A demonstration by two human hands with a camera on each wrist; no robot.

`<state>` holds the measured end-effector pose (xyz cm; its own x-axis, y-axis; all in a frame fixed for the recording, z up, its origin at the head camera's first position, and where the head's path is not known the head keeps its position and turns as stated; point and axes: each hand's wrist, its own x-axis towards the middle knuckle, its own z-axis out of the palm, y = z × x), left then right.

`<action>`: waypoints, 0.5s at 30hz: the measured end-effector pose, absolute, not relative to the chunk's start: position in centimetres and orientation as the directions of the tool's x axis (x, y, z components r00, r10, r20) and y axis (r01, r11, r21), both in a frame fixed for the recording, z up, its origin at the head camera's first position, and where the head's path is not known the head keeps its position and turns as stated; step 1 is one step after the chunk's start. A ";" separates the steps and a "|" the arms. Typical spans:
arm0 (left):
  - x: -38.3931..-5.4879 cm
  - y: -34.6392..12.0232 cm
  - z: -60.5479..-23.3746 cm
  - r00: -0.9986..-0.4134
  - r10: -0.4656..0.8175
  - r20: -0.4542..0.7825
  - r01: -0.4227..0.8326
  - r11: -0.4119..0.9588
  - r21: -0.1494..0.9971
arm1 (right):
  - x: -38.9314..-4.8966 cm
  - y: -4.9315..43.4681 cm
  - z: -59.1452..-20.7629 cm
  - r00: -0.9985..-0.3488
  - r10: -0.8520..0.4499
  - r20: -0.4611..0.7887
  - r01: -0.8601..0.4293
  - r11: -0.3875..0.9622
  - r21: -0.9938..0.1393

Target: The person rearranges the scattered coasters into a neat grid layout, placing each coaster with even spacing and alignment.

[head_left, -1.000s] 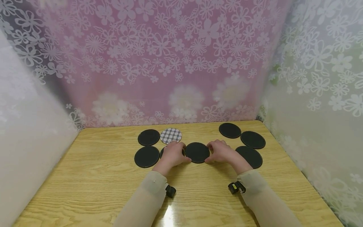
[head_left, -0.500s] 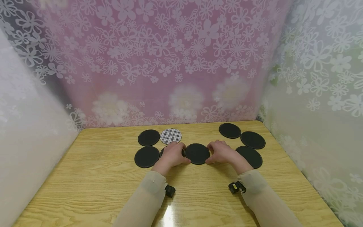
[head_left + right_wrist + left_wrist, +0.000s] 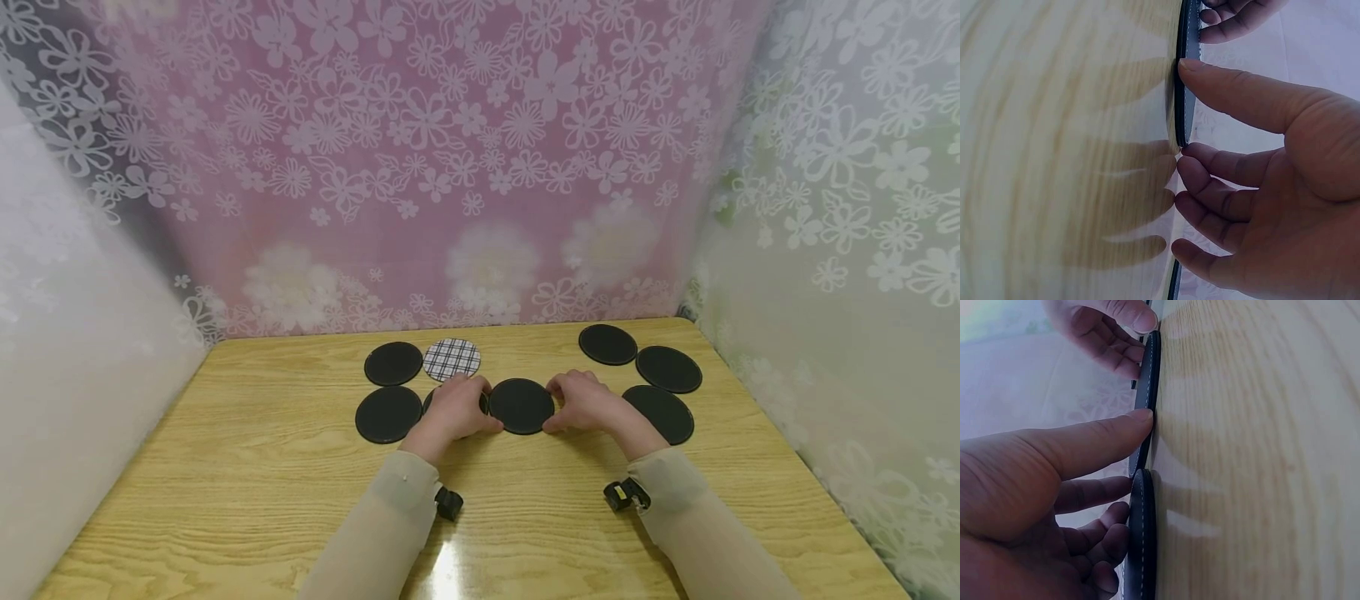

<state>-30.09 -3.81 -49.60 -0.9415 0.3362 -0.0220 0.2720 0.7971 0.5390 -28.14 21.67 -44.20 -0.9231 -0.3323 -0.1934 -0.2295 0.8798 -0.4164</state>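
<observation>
A round black coaster point(image 3: 522, 407) lies on the wooden table between my two hands. My left hand point(image 3: 459, 410) holds its left edge between thumb and forefinger, and my right hand point(image 3: 588, 402) holds its right edge the same way. White stitching along the rim of the held coaster point(image 3: 1149, 375) shows in the left wrist view. Under my left hand is another black coaster point(image 3: 1142, 537), mostly hidden from the head view and edge to edge with the held one. Behind it lies a white coaster with a dark plaid pattern point(image 3: 452, 359).
Further left sit two black coasters, a rear one point(image 3: 393, 363) and a front one point(image 3: 388, 414). On the right, three more form a curve: a back one point(image 3: 608, 344), a middle one point(image 3: 669, 369) and a front one point(image 3: 663, 414). A pink floral curtain point(image 3: 465, 167) hangs behind the table point(image 3: 247, 500).
Between one second and half a second ago the held coaster shifted slightly toward me. Since then both hands have stayed nearly still on its edges.
</observation>
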 end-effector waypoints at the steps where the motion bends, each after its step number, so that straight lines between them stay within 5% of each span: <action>1: -29.9 -3.8 -49.4 -0.942 0.335 -0.024 0.271 0.801 0.534 | -28.1 21.7 -44.2 -0.923 -0.333 -0.193 -0.230 0.880 -0.416; 10: -27.4 -3.5 -45.5 -0.934 0.352 -0.068 0.280 0.836 0.471 | -28.1 21.8 -44.3 -0.919 -0.345 -0.189 -0.246 0.880 -0.407; 15: -29.1 -3.7 -47.9 -0.936 0.349 -0.056 0.282 0.833 0.477 | -28.1 21.8 -44.3 -0.918 -0.349 -0.190 -0.249 0.878 -0.408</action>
